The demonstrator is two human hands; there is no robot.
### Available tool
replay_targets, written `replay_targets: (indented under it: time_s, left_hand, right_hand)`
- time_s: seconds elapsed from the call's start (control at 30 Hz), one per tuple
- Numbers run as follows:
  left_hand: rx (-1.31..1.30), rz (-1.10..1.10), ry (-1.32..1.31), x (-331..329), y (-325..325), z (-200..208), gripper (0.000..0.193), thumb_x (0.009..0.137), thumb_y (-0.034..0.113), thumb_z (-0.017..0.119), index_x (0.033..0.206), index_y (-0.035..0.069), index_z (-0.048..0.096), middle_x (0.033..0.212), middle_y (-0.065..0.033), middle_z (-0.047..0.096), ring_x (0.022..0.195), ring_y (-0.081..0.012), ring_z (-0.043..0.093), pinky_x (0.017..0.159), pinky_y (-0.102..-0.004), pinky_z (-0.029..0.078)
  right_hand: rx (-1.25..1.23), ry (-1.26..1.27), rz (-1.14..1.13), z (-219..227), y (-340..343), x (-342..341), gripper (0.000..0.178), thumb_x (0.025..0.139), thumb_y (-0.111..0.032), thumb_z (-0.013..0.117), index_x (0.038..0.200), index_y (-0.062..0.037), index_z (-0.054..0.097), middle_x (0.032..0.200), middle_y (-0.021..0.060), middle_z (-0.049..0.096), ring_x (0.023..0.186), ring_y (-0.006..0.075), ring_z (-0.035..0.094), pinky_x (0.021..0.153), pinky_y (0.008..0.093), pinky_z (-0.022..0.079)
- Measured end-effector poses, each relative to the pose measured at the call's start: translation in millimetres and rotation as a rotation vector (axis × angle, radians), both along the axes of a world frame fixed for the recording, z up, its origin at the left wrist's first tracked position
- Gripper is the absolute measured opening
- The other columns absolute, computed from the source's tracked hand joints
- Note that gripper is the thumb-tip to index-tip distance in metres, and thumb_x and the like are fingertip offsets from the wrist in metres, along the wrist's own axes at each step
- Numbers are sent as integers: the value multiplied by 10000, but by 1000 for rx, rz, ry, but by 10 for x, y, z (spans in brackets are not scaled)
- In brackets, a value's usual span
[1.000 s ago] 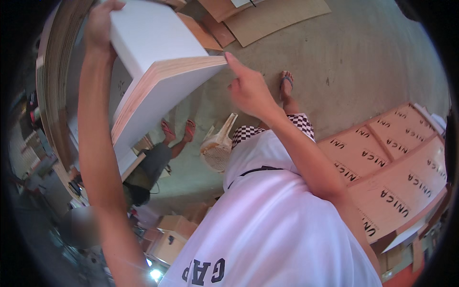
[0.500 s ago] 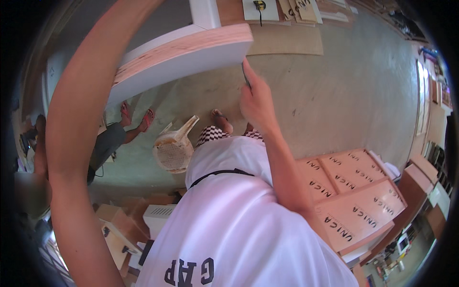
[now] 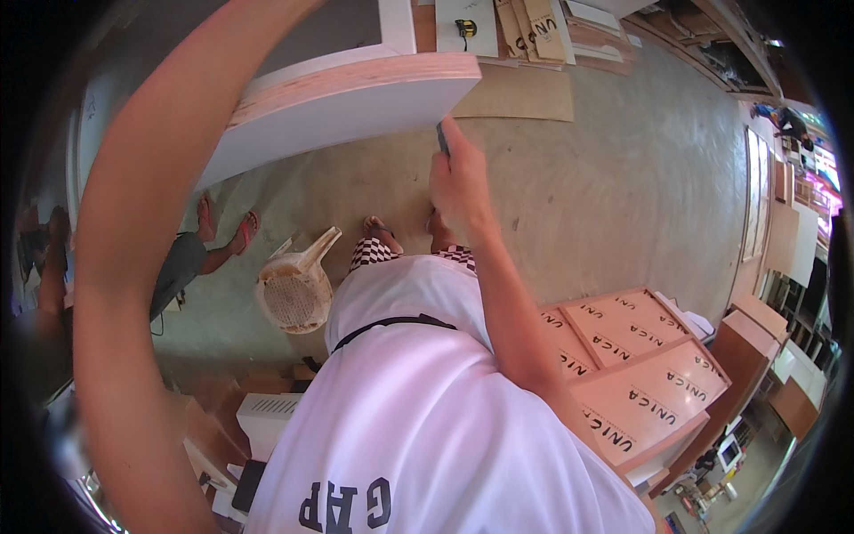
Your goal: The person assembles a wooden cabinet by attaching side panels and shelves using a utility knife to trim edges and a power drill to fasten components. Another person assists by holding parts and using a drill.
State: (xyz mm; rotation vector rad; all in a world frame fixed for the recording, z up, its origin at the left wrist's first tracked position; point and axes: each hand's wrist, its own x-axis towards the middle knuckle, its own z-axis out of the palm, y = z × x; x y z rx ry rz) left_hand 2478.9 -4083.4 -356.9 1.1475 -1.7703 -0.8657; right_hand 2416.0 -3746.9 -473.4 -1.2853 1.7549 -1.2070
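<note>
A white frame (image 3: 347, 111) with a bare layered-wood edge (image 3: 356, 76) extends across the upper left. My right hand (image 3: 461, 173) is closed around a small dark flat tool (image 3: 442, 138), mostly hidden in the fist, so its kind is unclear. Its index finger points up along the lower side of the frame, close to the right corner. My left arm (image 3: 124, 267) rises along the left and crosses in front of the frame. That hand lies beyond the top of the picture.
A worn plastic stool (image 3: 295, 289) stands left of my legs. Behind it sits another person in sandals (image 3: 245, 233). Wrapped panels (image 3: 640, 356) lie at the right. A yellow tape measure (image 3: 466, 32) rests on a white sheet by cardboard pieces (image 3: 534, 31) at the top.
My right hand has shifted left along the frame's lower side, away from the corner, still gripping the dark tool. The whole view has turned slightly. My left arm stays across the frame.
</note>
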Motion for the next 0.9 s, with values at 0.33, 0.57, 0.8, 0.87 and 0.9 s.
replay_targets:
  time_s: [0.33, 0.57, 0.8, 0.87, 0.9]
  left_hand:
    - [66, -207, 50, 19, 95, 208, 107, 737, 87, 578, 772, -9, 612, 783, -195, 545, 650, -317, 578, 611, -468, 491]
    - [154, -265, 48, 71, 106, 228, 79, 743, 100, 582, 734, 22, 592, 632, -110, 515, 489, -287, 541, 483, -450, 463]
    - [355, -265, -37, 184, -69, 143, 143, 804, 192, 632, 824, 50, 639, 744, -79, 579, 633, -226, 587, 587, -396, 482]
    - [422, -263, -61, 243, -133, 21, 162, 821, 218, 647, 850, 58, 653, 775, -70, 597, 675, -209, 600, 616, -381, 488]
    - [429, -220, -79, 433, -87, 160, 172, 830, 231, 654, 863, 62, 660, 791, -65, 607, 696, -200, 606, 631, -373, 490]
  right_hand:
    - [9, -85, -56, 164, 259, 89, 736, 899, 90, 461, 1624, -34, 473, 1235, 327, 703, 994, 435, 702, 936, 395, 551]
    - [-138, -56, -54, 856, 252, 112, 738, 839, 146, 485, 1573, 71, 472, 1379, 365, 647, 1252, 516, 646, 1067, 489, 530]
    - [-155, -52, -153, 552, 178, 177, 791, 848, 133, 482, 1628, 10, 440, 1349, 341, 672, 1090, 480, 704, 1004, 436, 549]
    - [-393, 42, -205, 1283, 261, 257, 800, 832, 151, 484, 1622, 43, 420, 1430, 341, 636, 1226, 503, 673, 1078, 460, 529]
    - [-412, -29, -135, 1275, 333, 268, 839, 799, 181, 497, 1624, 73, 383, 1478, 356, 595, 1375, 519, 573, 1149, 483, 489]
